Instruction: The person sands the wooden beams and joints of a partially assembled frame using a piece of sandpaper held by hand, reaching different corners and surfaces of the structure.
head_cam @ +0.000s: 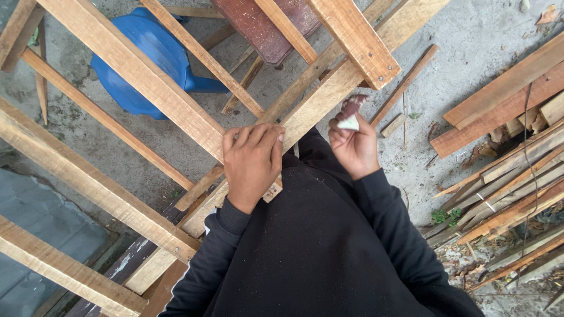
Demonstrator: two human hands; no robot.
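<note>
Though seen only from the head camera, looking straight down, enough shows to judge the handling. Left hand (252,164) laid flat over a diagonal slat (320,100) of the wooden frame (135,70), fingers curled over the slat's far edge, palm pressing down; a holding grip, closed on the wood near the centre of the scene. Right hand (354,147) raised just right of that slat, pinching a small folded piece of sandpaper (351,114), reddish-brown on one face and pale on the other, between thumb and fingertips; grip narrow and shut on the paper, which stands just beside the slat's edge, whether touching it cannot be told.

Frame of rough, pale, unpainted battens, crossing at angles and joined with screws at a short thick block (358,44) further off. Probably stiff and fairly light for its size, but awkward and springy along the thin slats; splinters likely on the sawn edges. Best held flat-handed on a broad face close to a joint, much as the left hand does. Sandpaper soft, light, easily creased; better held folded, with fingertips behind the gritty face.

Blue plastic chair (147,58) beneath the frame at far left, on the concrete floor (470,35). Stack of loose timber offcuts (505,176) at right. Black sleeves and torso near the bottom edge.
</note>
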